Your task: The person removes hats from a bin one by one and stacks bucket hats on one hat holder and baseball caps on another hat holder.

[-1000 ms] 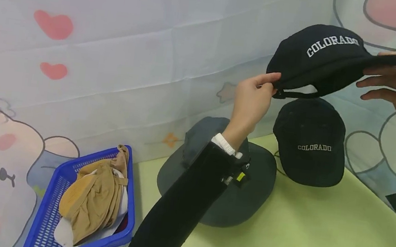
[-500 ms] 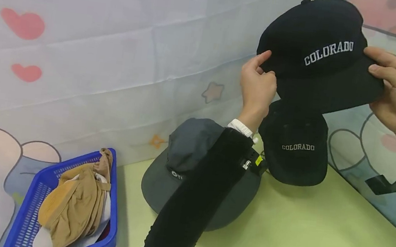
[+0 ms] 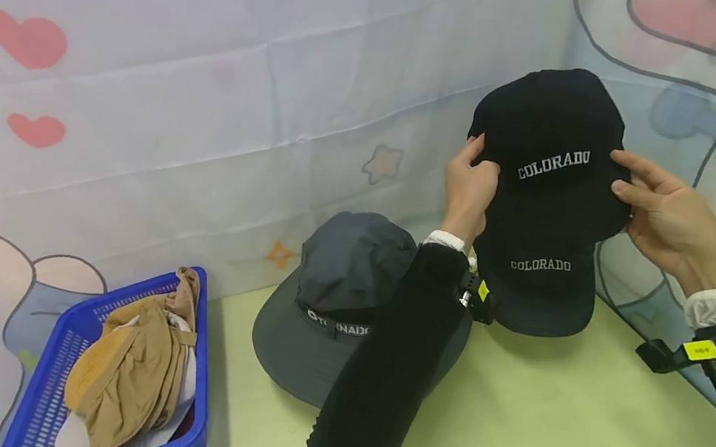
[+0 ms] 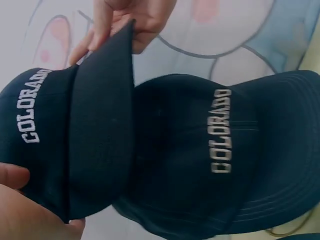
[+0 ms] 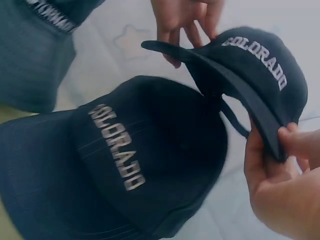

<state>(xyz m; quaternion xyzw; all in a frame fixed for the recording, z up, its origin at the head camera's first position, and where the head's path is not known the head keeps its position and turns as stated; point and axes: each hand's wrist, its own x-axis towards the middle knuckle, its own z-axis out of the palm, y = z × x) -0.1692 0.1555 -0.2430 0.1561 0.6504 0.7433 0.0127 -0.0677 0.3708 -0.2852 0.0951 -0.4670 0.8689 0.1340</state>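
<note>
Both hands hold a black baseball cap point(image 3: 552, 113) with white COLORADO lettering, its front turned toward me. My left hand point(image 3: 471, 193) grips its left side, thumb on the crown. On the other side my right hand point(image 3: 673, 221) pinches the brim's edge, as the right wrist view shows with the held cap point(image 5: 272, 70). Directly below and behind sits a second black COLORADO cap point(image 3: 536, 301), its crown partly covered by the held one in the head view. In the left wrist view the lower cap point(image 4: 185, 150) has its brim pointing away from the held cap.
A grey wide-brimmed hat point(image 3: 345, 270) sits on the green tabletop point(image 3: 539, 440), partly behind the left sleeve. At left, a blue plastic basket point(image 3: 205, 354) contains tan and white caps. A printed cloth point(image 3: 214, 86) hangs behind.
The held cap has turned from side-on to front-on, rising and then lowering before the second cap. My right hand has gone from spread fingers beneath the brim to a pinch on its side.
</note>
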